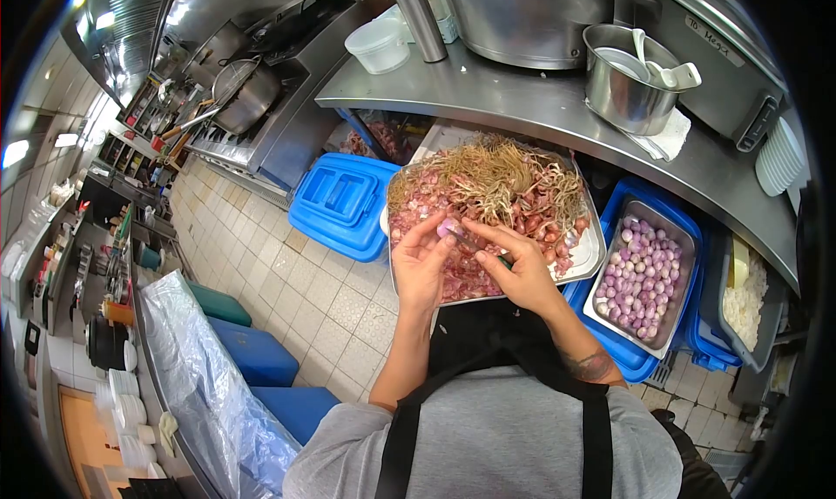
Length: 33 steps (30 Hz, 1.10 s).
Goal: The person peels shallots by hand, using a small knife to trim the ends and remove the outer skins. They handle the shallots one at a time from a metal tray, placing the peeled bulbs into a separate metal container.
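Observation:
Between the thumb and fingers of my left hand (pixel 421 262) is a small purple shallot (pixel 448 227). My right hand (pixel 521 271) closes around a small knife with a dark green handle (pixel 506 260), its blade up against the shallot. Both hands are over a large tray (pixel 594 248) heaped with unpeeled shallots (pixel 542 227), dry roots and stalks (pixel 501 170), and loose reddish skins (pixel 416 201). To the right, peeled shallots (pixel 643 277) fill a rectangular metal pan (pixel 607 314).
A steel counter (pixel 522 94) runs behind the tray, bearing a large pot (pixel 531 20), a smaller pot with ladles (pixel 631 85) and a plastic tub (pixel 379 48). A blue lid (pixel 341 205) lies left of the tray. Blue bins (pixel 252 351) stand on the tiled floor (pixel 322 303).

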### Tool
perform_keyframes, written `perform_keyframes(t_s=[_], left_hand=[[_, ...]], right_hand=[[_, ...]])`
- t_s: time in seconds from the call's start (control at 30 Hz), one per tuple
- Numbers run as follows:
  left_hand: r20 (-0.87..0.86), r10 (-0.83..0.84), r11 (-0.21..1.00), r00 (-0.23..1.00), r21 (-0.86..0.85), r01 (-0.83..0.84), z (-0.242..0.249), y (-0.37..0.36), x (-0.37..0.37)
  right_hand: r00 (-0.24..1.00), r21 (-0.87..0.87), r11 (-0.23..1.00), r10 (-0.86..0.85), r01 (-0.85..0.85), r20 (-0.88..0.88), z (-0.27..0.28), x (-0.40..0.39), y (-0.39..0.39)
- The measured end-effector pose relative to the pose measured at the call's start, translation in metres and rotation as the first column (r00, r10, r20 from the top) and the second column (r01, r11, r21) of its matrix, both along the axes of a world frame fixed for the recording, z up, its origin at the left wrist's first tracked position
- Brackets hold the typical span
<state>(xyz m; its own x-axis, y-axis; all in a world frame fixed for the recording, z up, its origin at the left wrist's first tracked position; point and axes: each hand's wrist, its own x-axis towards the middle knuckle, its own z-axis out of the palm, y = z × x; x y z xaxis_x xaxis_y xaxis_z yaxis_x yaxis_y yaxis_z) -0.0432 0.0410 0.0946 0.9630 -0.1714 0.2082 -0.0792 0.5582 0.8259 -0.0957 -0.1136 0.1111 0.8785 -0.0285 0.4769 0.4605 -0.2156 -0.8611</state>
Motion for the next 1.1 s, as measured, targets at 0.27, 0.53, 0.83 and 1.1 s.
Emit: perform_keyframes(t_s=[0.27, 0.53, 0.83, 1.1], left_hand=[[0.084, -0.022, 0.998, 0.996, 0.061, 0.017, 0.006, 0.005, -0.004], [0.088, -0.023, 0.997, 0.996, 0.074, 0.017, 0.007, 0.005, -0.009], [0.044, -0.088, 0.996, 0.995, 0.018, 0.087, 0.013, 0.001, -0.012], [0.049, -0.051, 0.998, 0.998, -0.038, 0.053, 0.008, -0.001, -0.007]], right_hand=[[0.993, 0.041, 0.992, 0.118, -0.118, 0.012, 0.01, -0.002, -0.004], [0.976, 0.201, 0.963, 0.202, -0.182, -0.085, 0.003, 0.002, -0.006], [0.934, 0.404, 0.913, 0.195, -0.061, -0.301, -0.01, 0.013, -0.012], [0.98, 0.221, 0.967, 0.158, -0.129, -0.12, 0.011, -0.001, -0.001]])
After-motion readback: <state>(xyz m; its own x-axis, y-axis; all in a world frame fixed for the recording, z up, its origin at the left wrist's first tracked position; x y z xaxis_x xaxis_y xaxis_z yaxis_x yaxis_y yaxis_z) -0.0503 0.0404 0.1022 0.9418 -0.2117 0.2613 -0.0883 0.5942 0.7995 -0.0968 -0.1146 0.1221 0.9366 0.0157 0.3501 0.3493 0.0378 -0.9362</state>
